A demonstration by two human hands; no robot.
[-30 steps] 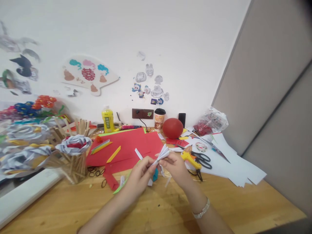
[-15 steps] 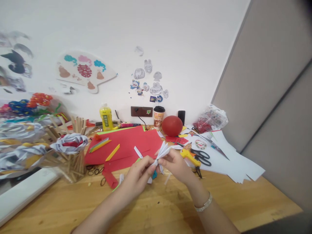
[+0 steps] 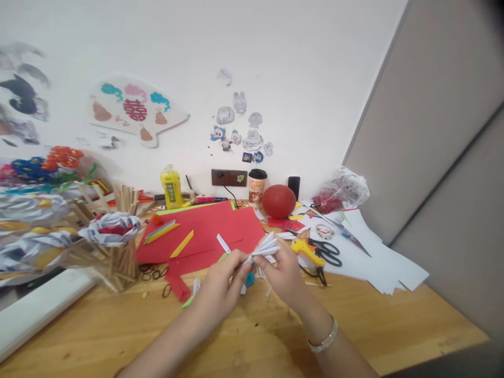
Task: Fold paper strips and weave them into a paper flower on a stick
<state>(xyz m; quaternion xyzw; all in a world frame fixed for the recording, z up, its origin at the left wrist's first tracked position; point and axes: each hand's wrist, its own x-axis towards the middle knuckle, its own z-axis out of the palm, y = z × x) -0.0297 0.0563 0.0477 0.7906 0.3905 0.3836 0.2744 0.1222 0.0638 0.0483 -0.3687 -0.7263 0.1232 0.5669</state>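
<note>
A small bundle of folded white paper (image 3: 266,248), fanned out at its upper right end, is held between both hands above the table. The fingertips of my left hand (image 3: 226,281) pinch its narrow lower end. My right hand (image 3: 284,270) closes around the fanned part with thumb and fingers. Just below the hands lie white paper scraps and a teal piece (image 3: 250,279), partly hidden. Right of my right hand is a yellow-handled tool (image 3: 307,253), with black-handled scissors (image 3: 328,252) beside it.
Red paper sheets (image 3: 212,226) lie behind the hands. Farther back stand a yellow bottle (image 3: 171,188), a lidded cup (image 3: 257,188) and a red balloon-like ball (image 3: 279,201). White sheets (image 3: 366,257) spread at right. At left, wooden sticks (image 3: 118,262) fill a clear container near paper flowers (image 3: 112,230).
The white paper bundle has tipped from nearly upright toward the right. My right hand has shifted slightly with it, and my left hand still pinches the lower end.
</note>
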